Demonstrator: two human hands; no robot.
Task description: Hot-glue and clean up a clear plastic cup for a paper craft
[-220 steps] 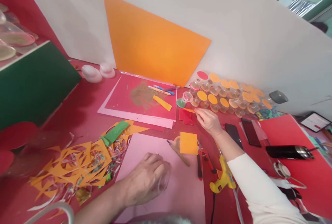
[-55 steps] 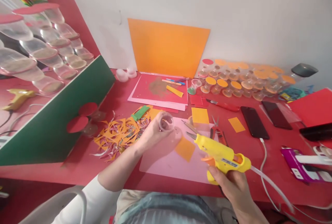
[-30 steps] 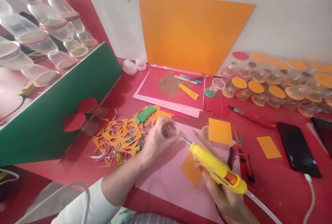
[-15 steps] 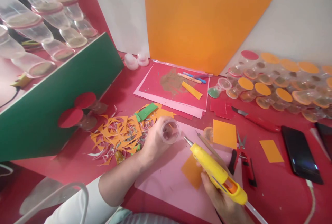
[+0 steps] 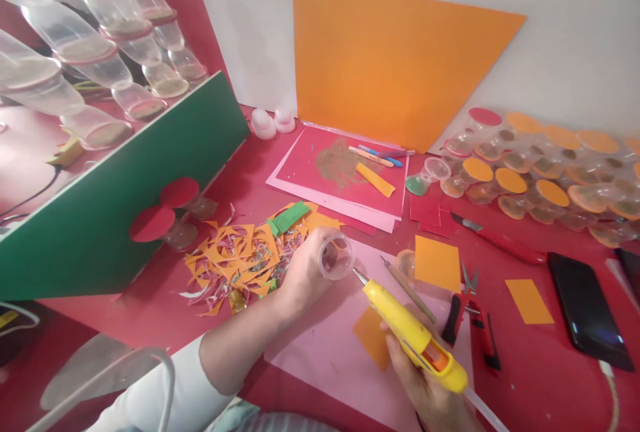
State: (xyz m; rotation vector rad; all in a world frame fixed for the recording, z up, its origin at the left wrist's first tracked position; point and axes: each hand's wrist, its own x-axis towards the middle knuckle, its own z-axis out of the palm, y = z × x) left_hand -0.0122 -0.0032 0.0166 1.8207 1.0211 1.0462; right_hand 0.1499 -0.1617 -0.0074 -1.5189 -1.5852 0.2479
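My left hand (image 5: 306,277) is wrapped round a clear plastic cup (image 5: 336,257), its round rim turned up toward the camera. In my right hand (image 5: 417,379) is a yellow glue gun (image 5: 413,332), whose metal nozzle points up and left, close to the cup's rim. Beneath both hands lies a pink sheet (image 5: 320,359), with an orange paper piece (image 5: 371,335) on it beside my right hand. A thin brown tool (image 5: 409,290) rests behind the glue gun.
Orange paper scraps (image 5: 235,255) lie left of my left hand, near a green board (image 5: 125,185). On the right are red-handled pliers (image 5: 467,305), a red cutter (image 5: 505,242), a black phone (image 5: 587,309) and several cups with orange discs (image 5: 510,181). Stacked clear cups (image 5: 83,49) stand upper left.
The glue gun's nozzle has come slightly closer to the cup's rim. The whole view has shifted a little, so the surroundings appear lower and farther right.
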